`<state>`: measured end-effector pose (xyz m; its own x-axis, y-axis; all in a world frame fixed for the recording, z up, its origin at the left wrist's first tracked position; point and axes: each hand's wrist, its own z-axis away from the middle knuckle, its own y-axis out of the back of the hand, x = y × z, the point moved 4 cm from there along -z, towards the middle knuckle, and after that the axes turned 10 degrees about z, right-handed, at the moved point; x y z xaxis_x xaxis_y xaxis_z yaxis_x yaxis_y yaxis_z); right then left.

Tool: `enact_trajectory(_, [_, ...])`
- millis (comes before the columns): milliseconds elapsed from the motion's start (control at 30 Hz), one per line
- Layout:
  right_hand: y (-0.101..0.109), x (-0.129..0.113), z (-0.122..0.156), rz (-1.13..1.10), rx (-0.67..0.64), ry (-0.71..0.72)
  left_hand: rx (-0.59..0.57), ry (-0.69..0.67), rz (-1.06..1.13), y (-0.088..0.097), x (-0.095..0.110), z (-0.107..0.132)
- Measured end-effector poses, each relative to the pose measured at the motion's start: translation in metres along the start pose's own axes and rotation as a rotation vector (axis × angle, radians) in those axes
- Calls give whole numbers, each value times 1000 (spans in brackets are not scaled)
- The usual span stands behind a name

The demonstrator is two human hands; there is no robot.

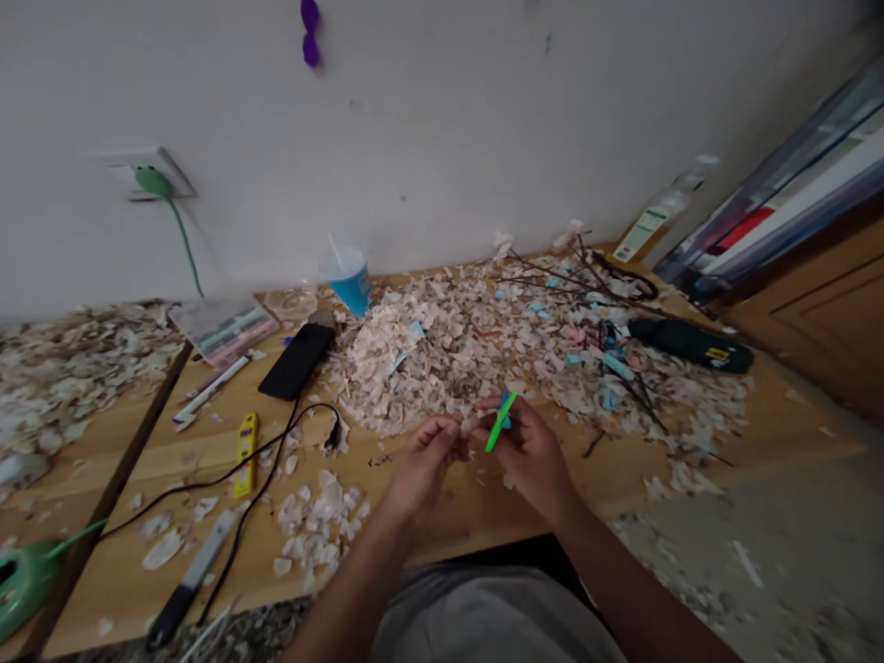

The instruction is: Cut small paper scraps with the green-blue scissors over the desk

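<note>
In the head view my left hand point(432, 451) is closed, thumb and fingers pinching a small pale petal-like piece point(470, 425) just above the table's front part. My right hand point(535, 456) is close beside it, closed around a slim bright green object point(501, 422) with a bit of blue at its side. Its exact kind is too small to tell. The right fingertips come near the same pale piece; whether they touch it I cannot tell. Behind both hands lies a large heap of pale dry petals point(414, 368).
On the wooden table point(476, 506) lie a black phone point(296, 359), a yellow level-like tool point(245, 456), a dark-handled blade point(193, 571) and a black cable. A blue cup point(350, 281) stands by the wall. To the right are twigs, a dark green folded umbrella point(691, 345) and a bottle point(656, 216).
</note>
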<state>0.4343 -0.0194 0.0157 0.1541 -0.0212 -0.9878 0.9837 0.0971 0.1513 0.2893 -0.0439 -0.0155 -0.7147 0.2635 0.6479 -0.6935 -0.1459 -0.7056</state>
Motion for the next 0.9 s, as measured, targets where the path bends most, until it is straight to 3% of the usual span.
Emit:
enact_trajectory(67, [1,4,-9,-18,4,-18,9,-29,7,-1,3,-10])
enact_trajectory(133, [2,7,-17,-18,28,-13,68,-164,-84,-2,9,-18])
enact_trajectory(267, [7,6,-28,226,212,212,184,-495,-354,-6,20,-22])
enact_trajectory(333, [7,4,-28,422,300,386,121,-476,-350,-9,15,-23])
enact_trajectory(433, [1,7,-21,597,343,648,46,-340,-251,-5,1,-25])
enact_trajectory(567, [-9,17,-14,649,175,850,67,-282,-160,8,-9,-29])
enact_trajectory(733, [-19,22,-16,611,-75,897,129,-221,-19,15,-8,-37])
enact_trajectory(800, [-18,23,-17,546,-57,868,190,-200,52,18,-6,-40])
enact_trajectory(900, [-11,29,-22,506,75,746,280,-201,148,26,-3,-44])
